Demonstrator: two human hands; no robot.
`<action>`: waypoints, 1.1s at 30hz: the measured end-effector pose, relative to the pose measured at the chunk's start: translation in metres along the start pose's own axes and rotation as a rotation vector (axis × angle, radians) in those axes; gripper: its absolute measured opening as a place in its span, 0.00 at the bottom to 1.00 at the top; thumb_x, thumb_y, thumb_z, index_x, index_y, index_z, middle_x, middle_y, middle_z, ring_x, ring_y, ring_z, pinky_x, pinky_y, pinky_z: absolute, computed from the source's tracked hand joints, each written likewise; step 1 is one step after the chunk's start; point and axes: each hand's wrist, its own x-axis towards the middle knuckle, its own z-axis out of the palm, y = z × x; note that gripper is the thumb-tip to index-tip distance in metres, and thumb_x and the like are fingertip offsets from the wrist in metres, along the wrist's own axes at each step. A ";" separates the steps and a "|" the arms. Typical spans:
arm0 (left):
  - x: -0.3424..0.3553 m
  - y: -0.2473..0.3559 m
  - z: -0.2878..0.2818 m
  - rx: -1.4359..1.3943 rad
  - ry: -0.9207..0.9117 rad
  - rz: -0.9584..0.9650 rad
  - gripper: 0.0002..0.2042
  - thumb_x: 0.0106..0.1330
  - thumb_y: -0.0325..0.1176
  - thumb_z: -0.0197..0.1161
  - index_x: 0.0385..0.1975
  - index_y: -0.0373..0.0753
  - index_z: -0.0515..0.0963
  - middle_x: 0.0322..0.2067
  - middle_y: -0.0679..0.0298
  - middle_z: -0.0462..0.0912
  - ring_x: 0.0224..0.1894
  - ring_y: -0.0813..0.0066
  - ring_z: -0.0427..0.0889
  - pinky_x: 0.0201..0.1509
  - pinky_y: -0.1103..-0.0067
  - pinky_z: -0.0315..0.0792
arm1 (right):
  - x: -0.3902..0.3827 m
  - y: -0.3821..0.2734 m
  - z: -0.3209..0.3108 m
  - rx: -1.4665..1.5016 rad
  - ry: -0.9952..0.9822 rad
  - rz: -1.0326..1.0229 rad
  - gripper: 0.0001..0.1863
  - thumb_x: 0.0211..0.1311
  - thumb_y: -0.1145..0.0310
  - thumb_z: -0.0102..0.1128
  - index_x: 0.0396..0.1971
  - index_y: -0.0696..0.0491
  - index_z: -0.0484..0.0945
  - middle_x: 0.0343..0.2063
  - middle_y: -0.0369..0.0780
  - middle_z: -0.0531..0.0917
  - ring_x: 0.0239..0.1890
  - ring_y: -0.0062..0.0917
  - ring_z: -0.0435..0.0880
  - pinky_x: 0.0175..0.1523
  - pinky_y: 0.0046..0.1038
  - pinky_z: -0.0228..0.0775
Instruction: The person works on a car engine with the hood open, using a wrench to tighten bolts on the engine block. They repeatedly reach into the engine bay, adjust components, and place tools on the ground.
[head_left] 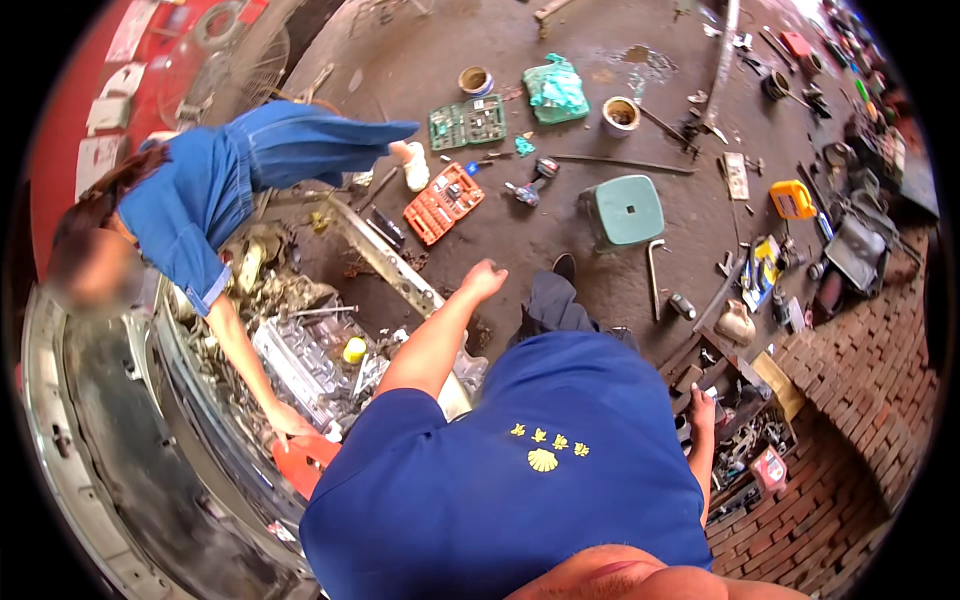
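My left hand is held out beyond the front edge of a car's engine bay, above the dark floor. Its fingers look curled in, and nothing shows in them. Below that forearm lies the engine, with a yellow cap on it. At my right side, my right hand is beside a low bin of metal parts. Those fingers are bent together, and what they hold, if anything, is too small to make out. Across the engine bay, a person in blue denim reaches down to a red-orange object.
Around the floor lie an orange tool case, a green tool case, a cordless drill and an L-shaped metal bar. A green stool stands ahead. Tools and a yellow jug clutter the right, near bricks.
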 end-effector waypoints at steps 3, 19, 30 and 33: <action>0.001 0.006 0.004 -0.089 -0.056 -0.059 0.31 0.67 0.51 0.65 0.61 0.31 0.77 0.58 0.41 0.82 0.64 0.47 0.80 0.69 0.62 0.72 | 0.005 -0.015 -0.005 -0.178 0.051 0.034 0.26 0.71 0.46 0.66 0.22 0.53 0.76 0.15 0.30 0.70 0.17 0.17 0.65 0.23 0.27 0.57; -0.128 -0.055 0.013 -0.481 0.324 -0.392 0.30 0.70 0.53 0.63 0.60 0.34 0.78 0.55 0.43 0.84 0.60 0.47 0.82 0.66 0.63 0.74 | 0.169 -0.196 0.014 -0.557 -0.256 -0.125 0.26 0.74 0.48 0.62 0.25 0.57 0.80 0.16 0.31 0.72 0.18 0.18 0.69 0.26 0.30 0.62; -0.261 0.003 0.164 -0.650 0.557 -0.529 0.26 0.70 0.48 0.67 0.56 0.30 0.79 0.41 0.47 0.89 0.45 0.55 0.89 0.53 0.67 0.80 | 0.310 -0.337 0.037 -0.662 -0.349 -0.327 0.23 0.71 0.47 0.64 0.23 0.48 0.73 0.13 0.31 0.68 0.12 0.19 0.64 0.18 0.30 0.55; -0.281 0.015 0.179 -0.677 0.576 -0.512 0.27 0.69 0.50 0.67 0.54 0.30 0.80 0.42 0.44 0.88 0.49 0.50 0.88 0.56 0.64 0.80 | 0.325 -0.342 0.058 -0.914 -0.326 -0.649 0.30 0.71 0.45 0.62 0.29 0.62 0.80 0.13 0.37 0.71 0.15 0.25 0.67 0.22 0.37 0.62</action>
